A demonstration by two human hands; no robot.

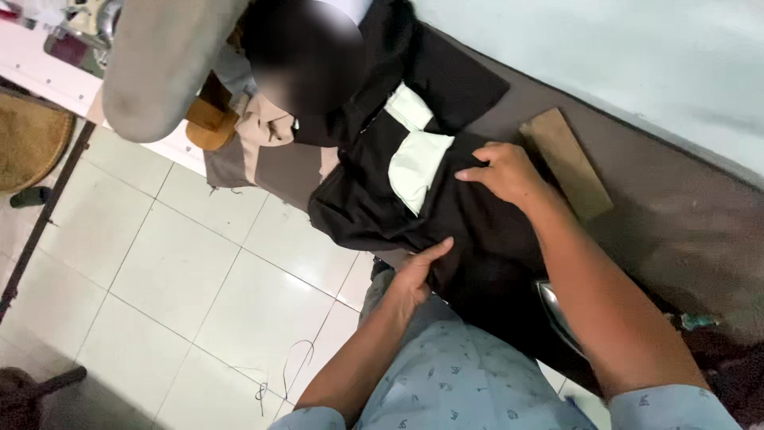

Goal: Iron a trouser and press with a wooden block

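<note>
A black garment [446, 207] with pale green pocket linings [418, 163] lies spread on a brown padded table [684, 215]. My left hand [420, 272] grips the garment's near edge, fingers curled over the fabric at the table's rim. My right hand [503, 171] rests flat on the black cloth just right of the pocket linings, fingers spread and pressing down.
A tan wooden block [567, 163] lies on the table beyond my right hand. The shiny metal edge of an iron [557, 314] shows under my right forearm. Another person [302, 56] is at the table's far end, beside beige cloth [263, 127]. White tiled floor [199, 279] lies left.
</note>
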